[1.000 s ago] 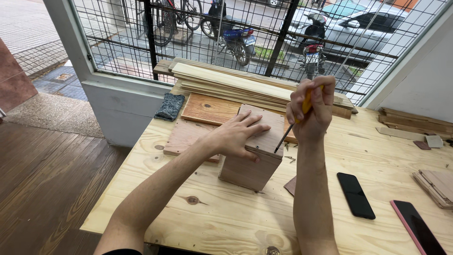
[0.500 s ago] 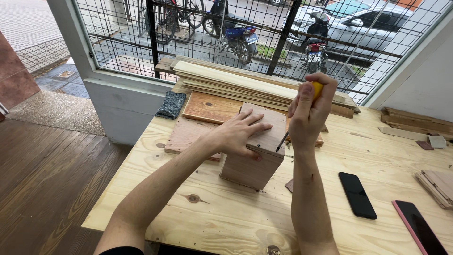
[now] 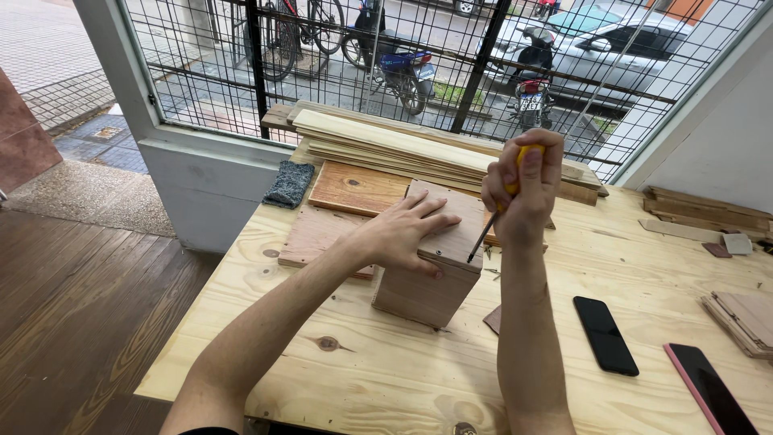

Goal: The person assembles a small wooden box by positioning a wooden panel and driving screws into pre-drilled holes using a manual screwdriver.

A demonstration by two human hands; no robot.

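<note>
A small wooden box [image 3: 427, 286] stands on the pale wooden table [image 3: 378, 370]. My left hand [image 3: 403, 229] lies flat on the box's top, fingers spread. My right hand [image 3: 523, 181] is closed around a yellow-handled screwdriver [image 3: 493, 216], held upright above the box. Its dark shaft slants down and the tip touches the top near the box's right front edge.
Long planks [image 3: 386, 141] are stacked at the table's far side, with flat boards [image 3: 354, 187] behind the box. A dark sanding block [image 3: 290, 184] lies at the far left. Two phones, one black [image 3: 605, 334] and one red-cased [image 3: 713, 387], lie at the right, beside small wood pieces [image 3: 745, 318].
My right hand has shifted slightly with the screwdriver, its tip staying on the box top. My left hand stays pressed on the box.
</note>
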